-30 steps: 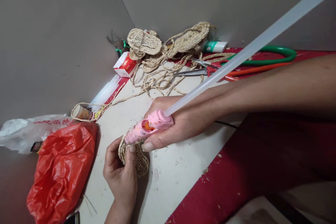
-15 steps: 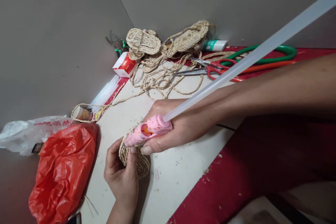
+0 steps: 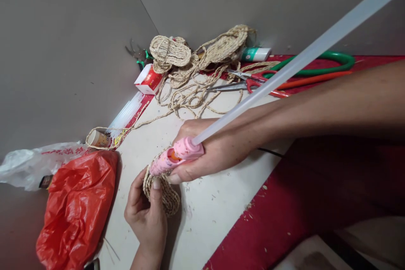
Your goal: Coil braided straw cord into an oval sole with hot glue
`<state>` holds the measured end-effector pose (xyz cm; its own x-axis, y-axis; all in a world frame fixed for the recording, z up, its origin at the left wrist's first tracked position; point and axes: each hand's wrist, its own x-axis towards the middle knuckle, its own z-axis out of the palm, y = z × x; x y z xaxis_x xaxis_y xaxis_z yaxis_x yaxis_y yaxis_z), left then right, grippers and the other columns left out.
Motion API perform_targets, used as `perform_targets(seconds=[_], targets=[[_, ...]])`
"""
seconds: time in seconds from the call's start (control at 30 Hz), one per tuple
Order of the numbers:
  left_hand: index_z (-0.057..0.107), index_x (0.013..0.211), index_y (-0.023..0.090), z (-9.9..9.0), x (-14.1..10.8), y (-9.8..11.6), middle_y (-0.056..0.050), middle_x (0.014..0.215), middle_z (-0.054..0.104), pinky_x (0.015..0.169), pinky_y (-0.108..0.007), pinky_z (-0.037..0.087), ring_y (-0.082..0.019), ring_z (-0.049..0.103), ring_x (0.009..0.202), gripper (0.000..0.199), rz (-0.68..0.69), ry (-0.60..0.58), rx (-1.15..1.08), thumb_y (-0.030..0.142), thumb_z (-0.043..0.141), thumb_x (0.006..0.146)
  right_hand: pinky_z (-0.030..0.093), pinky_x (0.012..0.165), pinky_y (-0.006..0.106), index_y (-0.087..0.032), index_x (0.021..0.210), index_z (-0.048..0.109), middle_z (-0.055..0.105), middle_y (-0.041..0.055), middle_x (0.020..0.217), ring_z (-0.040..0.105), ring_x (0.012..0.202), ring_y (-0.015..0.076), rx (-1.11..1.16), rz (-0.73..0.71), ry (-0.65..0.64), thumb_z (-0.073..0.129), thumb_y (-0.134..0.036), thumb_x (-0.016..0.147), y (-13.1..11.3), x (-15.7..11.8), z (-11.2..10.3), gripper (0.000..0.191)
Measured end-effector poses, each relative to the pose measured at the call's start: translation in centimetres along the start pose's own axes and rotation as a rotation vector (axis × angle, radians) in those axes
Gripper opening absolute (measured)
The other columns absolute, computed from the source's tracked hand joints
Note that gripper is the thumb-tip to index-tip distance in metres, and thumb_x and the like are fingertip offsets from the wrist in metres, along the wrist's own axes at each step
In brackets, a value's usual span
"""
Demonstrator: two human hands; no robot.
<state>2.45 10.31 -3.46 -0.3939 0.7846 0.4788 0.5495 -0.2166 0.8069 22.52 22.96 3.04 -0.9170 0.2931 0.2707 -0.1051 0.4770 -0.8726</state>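
Note:
My right hand (image 3: 205, 152) is closed around a pink glue gun (image 3: 177, 155); a long translucent glue stick (image 3: 268, 86) sticks out of its back end toward the upper right. The gun's front points down and left at a coiled braided-straw piece (image 3: 169, 196). Thumb and fingers of my left hand (image 3: 148, 206) pinch that straw piece at its left side. Where the nozzle meets the straw is hidden. A strand of braided straw cord (image 3: 152, 117) lies on the white board behind my hands.
At the back lie bundles of straw cord (image 3: 171, 52), red-handled scissors (image 3: 253, 80), a green-handled tool (image 3: 338, 60) and a red-white box (image 3: 148, 79). Spare glue sticks (image 3: 128, 112) and a paper cup (image 3: 98, 139) are at left, near a red plastic bag (image 3: 80, 206).
The right hand and glue gun have shifted very slightly left. The left thumb has moved a little left on the straw piece. Both grips stay the same.

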Motion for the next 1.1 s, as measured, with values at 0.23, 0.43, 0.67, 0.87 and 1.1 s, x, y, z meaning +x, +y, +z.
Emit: perform_targets(seconds=[0.23, 0.43, 0.67, 0.87, 1.1], targets=[[0.067, 0.109, 0.023, 0.16, 0.14, 0.2, -0.002, 0.101, 0.07, 0.078, -0.02, 0.05, -0.012, 0.065, 0.086, 0.035, -0.015, 0.063, -0.042, 0.016, 0.072, 0.075, 0.024, 0.043, 0.02, -0.016, 0.054, 0.046, 0.026, -0.009, 0.047, 0.032, 0.051, 0.0018, -0.006, 0.027, 0.027, 0.053, -0.017, 0.083, -0.01, 0.05, -0.03, 0.03], [0.067, 0.098, 0.021, 0.43, 0.38, 0.4, 0.0, 0.087, 0.068, 0.071, -0.02, 0.05, -0.011, 0.063, 0.076, 0.026, 0.016, 0.119, -0.054, 0.017, 0.073, 0.073, 0.024, 0.043, 0.019, -0.016, 0.057, 0.049, 0.035, -0.01, 0.05, 0.036, 0.054, 0.0008, 0.016, 0.022, 0.01, 0.049, -0.017, 0.084, 0.02, -0.18, -0.12, 0.027], [0.068, 0.097, 0.021, 0.59, 0.5, 0.47, 0.0, 0.088, 0.068, 0.071, -0.02, 0.049, -0.011, 0.063, 0.075, 0.025, -0.001, 0.156, -0.084, 0.017, 0.074, 0.073, 0.021, 0.043, 0.02, -0.016, 0.056, 0.05, 0.031, -0.0095, 0.047, 0.035, 0.054, 0.0011, 0.054, 0.035, 0.027, 0.05, -0.018, 0.082, -0.21, -0.14, -0.3, 0.025], [0.069, 0.098, 0.02, 0.38, 0.5, 0.25, -0.001, 0.09, 0.068, 0.071, -0.022, 0.049, -0.012, 0.063, 0.077, 0.024, -0.054, 0.179, -0.095, 0.021, 0.073, 0.074, 0.021, 0.044, 0.02, -0.014, 0.055, 0.041, 0.025, -0.0095, 0.049, 0.027, 0.05, 0.0009, 0.035, 0.049, 0.035, 0.05, -0.015, 0.082, -0.19, -0.13, -0.12, 0.029], [0.068, 0.099, 0.021, -0.17, 0.64, 0.14, -0.002, 0.094, 0.067, 0.075, -0.023, 0.049, -0.013, 0.062, 0.08, 0.027, -0.203, 0.182, -0.159, 0.025, 0.074, 0.073, 0.022, 0.043, 0.023, -0.016, 0.056, 0.031, 0.026, -0.0074, 0.047, 0.025, 0.048, 0.0041, -0.032, 0.039, 0.007, 0.054, -0.02, 0.086, 0.36, -0.11, -0.27, 0.038]])
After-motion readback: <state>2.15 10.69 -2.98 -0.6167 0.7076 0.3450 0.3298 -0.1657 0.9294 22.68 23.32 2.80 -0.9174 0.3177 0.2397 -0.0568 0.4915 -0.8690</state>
